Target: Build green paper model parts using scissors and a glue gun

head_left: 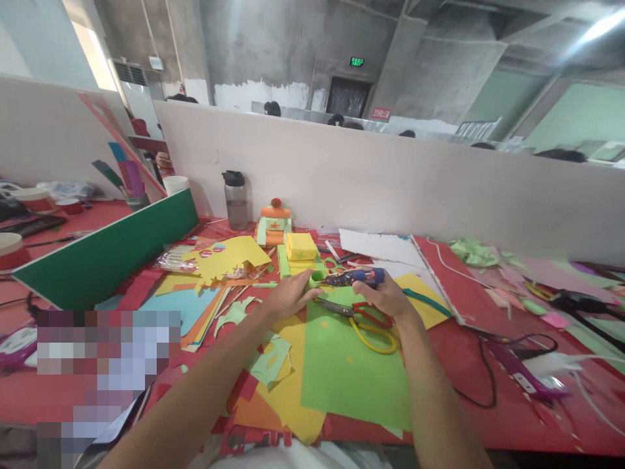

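Observation:
My left hand (291, 294) is closed around a small green paper tube (316, 277), its open end facing up. In my right hand (385, 296) is a dark blue hot glue gun (367, 277), its nozzle pointing left at the tube's rim; whether they touch I cannot tell. Beneath my hands, scissors (336, 307) with red and yellow handles lie on a green paper sheet (354, 384). Just behind the tube sits a yellow paper-wrapped block (301, 246) on a green and yellow base. Farther back stands an orange and green paper model (274, 225) with a star.
Paper scraps (268, 358) and coloured sheets (183, 306) cover the red table (459, 384). A green board (117, 254) stands upright at left. A bottle (236, 200) is by the white partition (390, 182). A purple power strip (530, 374) and cords lie at right.

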Available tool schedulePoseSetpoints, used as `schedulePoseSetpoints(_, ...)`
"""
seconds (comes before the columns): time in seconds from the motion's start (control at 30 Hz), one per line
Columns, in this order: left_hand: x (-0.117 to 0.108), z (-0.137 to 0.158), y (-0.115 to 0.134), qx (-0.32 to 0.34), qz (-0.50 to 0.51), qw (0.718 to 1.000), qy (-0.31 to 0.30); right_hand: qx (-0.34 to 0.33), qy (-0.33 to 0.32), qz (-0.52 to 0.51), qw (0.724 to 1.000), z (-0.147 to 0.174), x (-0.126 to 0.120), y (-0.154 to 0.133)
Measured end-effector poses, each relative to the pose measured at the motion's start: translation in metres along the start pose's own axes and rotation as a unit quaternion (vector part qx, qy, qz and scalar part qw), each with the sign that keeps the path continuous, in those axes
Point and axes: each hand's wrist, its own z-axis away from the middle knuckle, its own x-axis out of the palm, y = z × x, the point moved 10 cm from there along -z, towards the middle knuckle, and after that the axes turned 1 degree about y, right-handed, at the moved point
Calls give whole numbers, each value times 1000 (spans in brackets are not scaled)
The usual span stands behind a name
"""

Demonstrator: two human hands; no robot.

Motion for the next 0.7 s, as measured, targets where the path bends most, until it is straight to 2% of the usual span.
schedulePoseSetpoints(0.7,1,0,5,11,-21,1000,-8,-23,30,7,999,-4,2,-8)
